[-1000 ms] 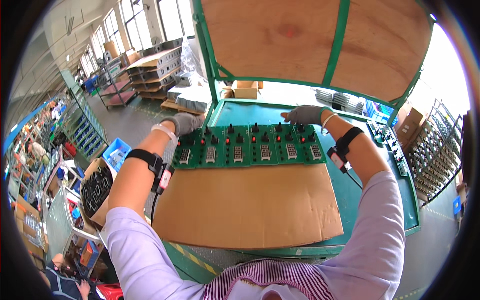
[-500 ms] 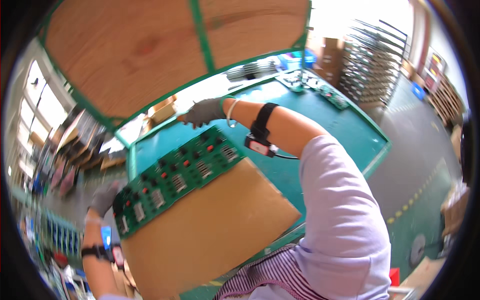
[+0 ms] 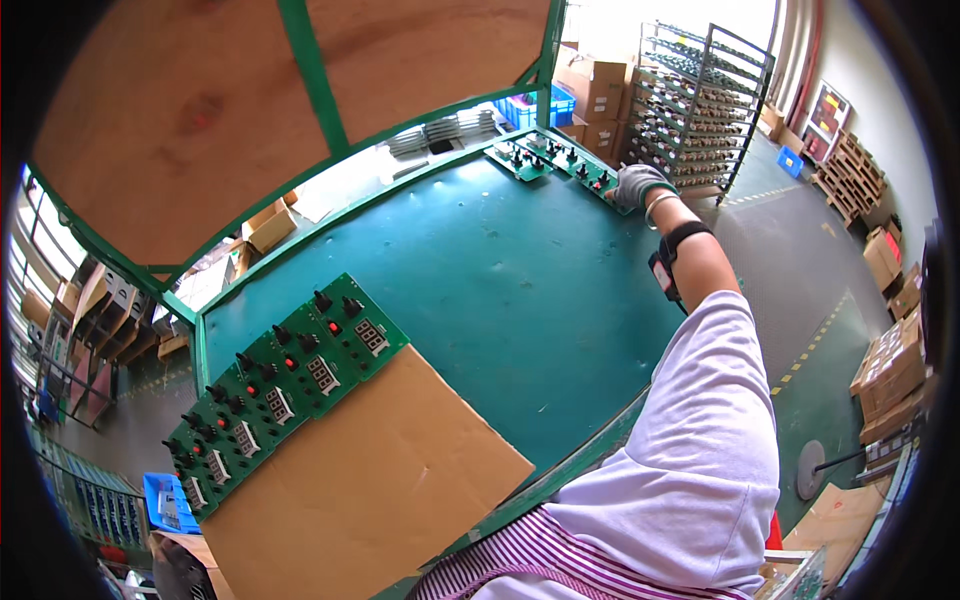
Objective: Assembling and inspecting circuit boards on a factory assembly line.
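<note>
Head view: the person's right hand (image 3: 638, 186), gloved in grey, reaches out to about one o'clock, at the far right corner of the green table (image 3: 500, 270). It rests on the near end of a green circuit board panel (image 3: 552, 160) that lies along the table's far edge. The fingers curl over the panel's end, but whether they pinch it or only lie on it I cannot tell, since the glove hides the tips. A black wrist strap (image 3: 676, 240) sits on the forearm below the glove. The left hand is out of sight.

A second, longer circuit board strip (image 3: 275, 390), with black knobs, red buttons and small displays, lies at about eight o'clock, its lower edge resting on a brown cardboard sheet (image 3: 370, 490) that reaches toward the near table edge. The two boards lie well apart.

My judgement of the risks: the far panel sits close to the table corner, so a one-handed pull at its end could swing it off the edge or flex it, straining the joints. The arm is fully stretched, which leaves little control. The knobs standing up from the panel could snag the glove. At three o'clock a metal rack (image 3: 700, 110) stands near the elbow's path. The cardboard seems to overhang the near edge, and a bump from the body could shift the strip on it.
</note>
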Demonstrator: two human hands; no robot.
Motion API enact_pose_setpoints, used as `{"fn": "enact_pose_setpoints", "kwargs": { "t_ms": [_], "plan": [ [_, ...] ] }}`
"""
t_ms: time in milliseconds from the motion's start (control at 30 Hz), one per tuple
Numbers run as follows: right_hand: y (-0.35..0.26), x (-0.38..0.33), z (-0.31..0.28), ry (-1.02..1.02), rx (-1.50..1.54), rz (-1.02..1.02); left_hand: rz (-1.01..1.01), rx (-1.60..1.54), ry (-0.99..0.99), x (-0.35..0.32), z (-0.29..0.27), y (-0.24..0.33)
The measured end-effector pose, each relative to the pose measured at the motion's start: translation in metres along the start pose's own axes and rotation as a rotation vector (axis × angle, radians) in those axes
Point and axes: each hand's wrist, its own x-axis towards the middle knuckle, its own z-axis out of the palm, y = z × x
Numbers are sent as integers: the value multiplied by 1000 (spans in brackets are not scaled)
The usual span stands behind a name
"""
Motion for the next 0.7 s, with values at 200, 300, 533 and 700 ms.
{"fn": "enact_pose_setpoints", "kwargs": {
  "t_ms": [200,300,533,700],
  "plan": [
    [1,-13,-7,-105,256,39,-60,-14,-61,-36,28,27],
    [12,-4,0,-179,428,13,-92,-37,-80,-55,45,37],
    [-13,4,17,121,-90,-395,-194,-111,-3,-133,70,41],
    [14,19,49,34,-414,-685,-237,-8,135,-190,73,39]
  ]
}}
